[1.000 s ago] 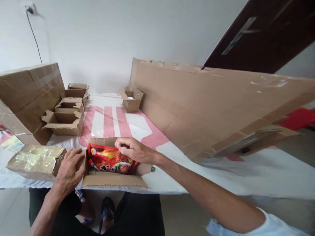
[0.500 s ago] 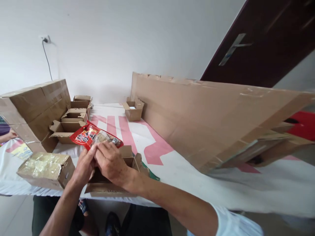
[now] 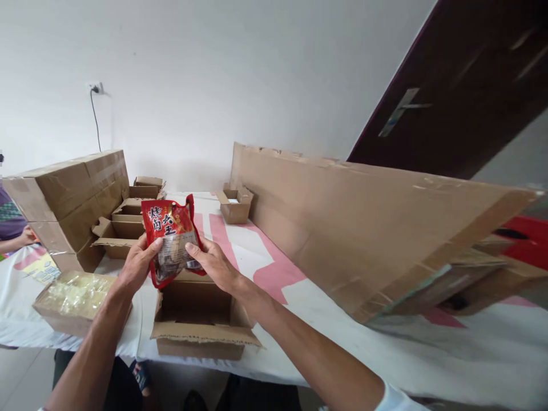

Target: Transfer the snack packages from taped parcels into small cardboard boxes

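Observation:
A red snack bag (image 3: 173, 237) with a clear window is held upright in front of me. My left hand (image 3: 141, 260) grips its left edge, thumb on the front. On the opposite edge my right hand (image 3: 214, 264) is closed, its thumb also pressing the front. Just below the bag stands an open cardboard box (image 3: 201, 342), its near flap folded outward; the part of its inside that shows is dark. Left of it, by my left forearm, lies a box sealed with clear tape (image 3: 75, 297).
Stacked cartons (image 3: 72, 200) stand at the left, with several small open boxes (image 3: 115, 242) alongside. Another small open box (image 3: 235, 208) is at the back against a large cardboard panel (image 3: 342, 222). At the far left edge shows a co-worker's hand (image 3: 28, 237).
The red bag has gone from lying tilted under both hands to upright, facing me. My hands have moved apart to its two sides, uncovering the open box below.

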`<control>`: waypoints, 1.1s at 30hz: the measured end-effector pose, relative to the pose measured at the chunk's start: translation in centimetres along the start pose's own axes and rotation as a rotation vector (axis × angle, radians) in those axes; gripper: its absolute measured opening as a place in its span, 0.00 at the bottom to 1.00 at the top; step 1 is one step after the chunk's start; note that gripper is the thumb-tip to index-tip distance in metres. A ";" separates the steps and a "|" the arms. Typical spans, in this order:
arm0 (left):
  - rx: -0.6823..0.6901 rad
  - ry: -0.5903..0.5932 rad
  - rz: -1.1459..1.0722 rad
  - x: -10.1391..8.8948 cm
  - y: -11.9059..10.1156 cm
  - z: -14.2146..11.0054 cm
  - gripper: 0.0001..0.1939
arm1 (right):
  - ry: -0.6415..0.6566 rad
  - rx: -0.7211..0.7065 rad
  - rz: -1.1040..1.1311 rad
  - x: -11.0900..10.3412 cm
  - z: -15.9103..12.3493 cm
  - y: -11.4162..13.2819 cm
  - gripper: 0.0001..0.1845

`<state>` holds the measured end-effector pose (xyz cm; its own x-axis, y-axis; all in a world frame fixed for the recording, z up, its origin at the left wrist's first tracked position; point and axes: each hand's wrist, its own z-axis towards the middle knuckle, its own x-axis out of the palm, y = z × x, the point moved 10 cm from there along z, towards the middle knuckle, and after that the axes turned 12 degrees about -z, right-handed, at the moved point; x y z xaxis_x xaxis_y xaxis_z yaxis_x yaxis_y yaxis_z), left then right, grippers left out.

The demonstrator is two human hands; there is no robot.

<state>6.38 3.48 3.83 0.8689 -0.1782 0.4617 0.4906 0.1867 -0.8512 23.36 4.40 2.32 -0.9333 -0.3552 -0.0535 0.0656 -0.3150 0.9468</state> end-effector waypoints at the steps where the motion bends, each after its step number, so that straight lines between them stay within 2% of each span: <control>1: 0.018 0.016 0.011 0.1 -0.2 0.5 0.30 | -0.021 -0.007 0.043 -0.1 0.5 -0.2 0.29; 5: -0.041 0.074 0.046 -0.7 1.7 2.3 0.31 | -0.139 0.019 0.097 -1.3 3.0 -1.9 0.29; 8: -0.091 0.078 0.042 -1.7 3.4 3.2 0.35 | -0.121 0.084 0.103 -1.6 4.8 -3.9 0.28; 12: -0.097 0.081 0.024 -2.1 4.3 4.0 0.35 | -0.092 0.105 0.103 -2.1 5.9 -5.6 0.29; 17: -0.099 0.081 0.043 -1.8 4.4 4.4 0.34 | -0.074 0.113 0.093 -2.4 6.1 -6.5 0.29; 24: -0.159 0.073 0.029 -1.6 5.4 4.4 0.36 | -0.062 0.104 0.083 -3.0 5.4 -6.5 0.30; 33: -0.165 0.086 0.064 -1.2 6.2 5.0 0.35 | -0.122 0.100 0.054 -4.2 4.8 -7.8 0.31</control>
<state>8.76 9.70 -0.77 0.8858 -0.2543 0.3882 0.4109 0.0411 -0.9107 25.09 12.58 -3.29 -0.9657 -0.2575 0.0317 0.0873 -0.2072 0.9744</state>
